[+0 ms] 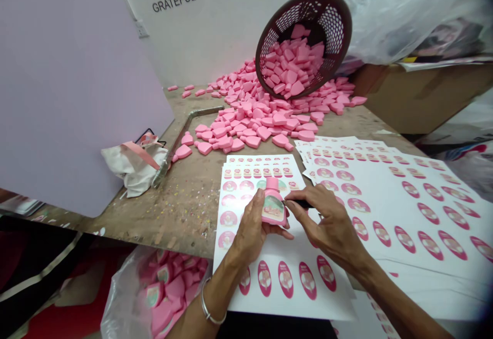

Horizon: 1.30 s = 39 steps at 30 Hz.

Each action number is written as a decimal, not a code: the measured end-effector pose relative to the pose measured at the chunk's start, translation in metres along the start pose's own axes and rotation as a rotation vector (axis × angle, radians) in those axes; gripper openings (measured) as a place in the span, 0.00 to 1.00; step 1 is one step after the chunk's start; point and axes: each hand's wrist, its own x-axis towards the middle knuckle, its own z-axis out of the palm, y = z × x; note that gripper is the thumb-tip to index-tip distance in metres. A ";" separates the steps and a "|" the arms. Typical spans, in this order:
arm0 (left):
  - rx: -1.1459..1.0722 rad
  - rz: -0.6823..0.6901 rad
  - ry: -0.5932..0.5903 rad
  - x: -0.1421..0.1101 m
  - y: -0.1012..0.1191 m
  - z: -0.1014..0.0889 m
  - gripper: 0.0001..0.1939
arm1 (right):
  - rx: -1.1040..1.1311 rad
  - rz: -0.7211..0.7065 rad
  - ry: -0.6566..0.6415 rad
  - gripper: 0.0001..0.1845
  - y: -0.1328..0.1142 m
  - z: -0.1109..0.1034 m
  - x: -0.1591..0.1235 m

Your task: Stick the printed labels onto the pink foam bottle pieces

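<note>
My left hand [248,228] is closed around a small pink toy bottle [272,185], neck upward, and tilts its front toward me. On the front of the bottle sits a green and pink picture sticker [273,207]. Between the thumb and fingers of my right hand [335,223] is a thin dark tool [304,203], its tip at the right edge of the sticker. Its exact kind is too small to tell. Directly beneath both hands lies a stack of white sticker sheets [285,305] printed with round, oval and square labels.
More sticker sheets [389,190] overlap at the right. A tipped brown basket [344,20] spills a heap of pink bottles [250,118] across the back. A plastic bag [125,298] of labelled bottles hangs below the table edge. A metal bar [188,119] and white cloth bag [131,167] are left.
</note>
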 end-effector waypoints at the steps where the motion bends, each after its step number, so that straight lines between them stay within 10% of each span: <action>1: -0.007 0.014 0.011 0.000 0.000 0.000 0.28 | -0.034 -0.045 -0.003 0.07 0.000 0.000 -0.001; 18: 0.169 0.114 0.122 0.000 -0.004 -0.005 0.25 | -0.083 -0.052 -0.221 0.19 -0.004 -0.006 -0.007; 24: 0.087 0.035 0.125 0.001 -0.010 -0.007 0.30 | 0.335 0.297 -0.108 0.09 -0.003 0.014 -0.002; 31: -0.054 -0.053 0.018 0.000 -0.009 -0.010 0.28 | 0.922 0.758 -0.281 0.18 -0.005 0.025 0.003; 39: -0.074 -0.168 -0.040 0.001 -0.001 -0.018 0.30 | 1.194 0.835 -0.331 0.17 -0.010 0.021 0.003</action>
